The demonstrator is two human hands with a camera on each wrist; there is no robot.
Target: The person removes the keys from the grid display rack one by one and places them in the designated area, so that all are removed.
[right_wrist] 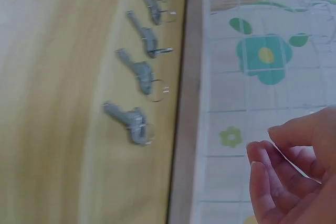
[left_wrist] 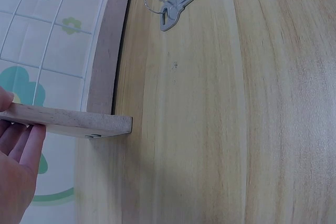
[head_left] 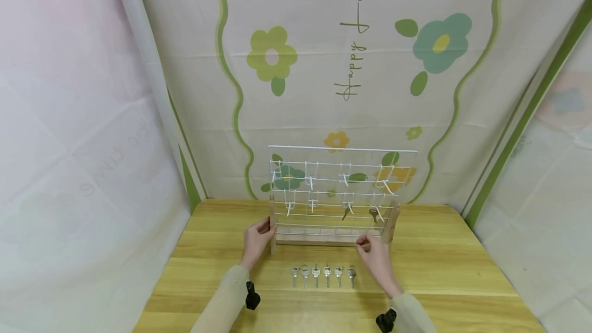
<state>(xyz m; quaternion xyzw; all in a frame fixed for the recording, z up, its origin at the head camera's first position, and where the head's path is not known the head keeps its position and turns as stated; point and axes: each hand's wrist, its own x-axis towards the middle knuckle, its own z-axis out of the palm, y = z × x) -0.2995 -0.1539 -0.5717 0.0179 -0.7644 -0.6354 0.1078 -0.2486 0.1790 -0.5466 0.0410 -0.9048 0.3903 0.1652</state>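
A white wire rack (head_left: 342,148) with hooks stands on a wooden base. My left hand (head_left: 256,244) grips its left wooden side post (head_left: 273,243), thumb on one face and fingers on the other in the left wrist view. My right hand (head_left: 376,262) hovers before the rack's lower right part; in the right wrist view its fingers are loosely bent, with nothing visible between them. Two keys hang from lower-row hooks, one key (head_left: 346,213) left of the other key (head_left: 373,215). Several silver keys (head_left: 327,272) with rings lie in a row on the table before the rack.
The wood-grained table (head_left: 222,292) carries the rack near its back edge. Behind hangs a flowered cloth (head_left: 305,107), and pale cloth sheets close off both sides. White hooks (head_left: 310,182) jut forward from the grid in two rows.
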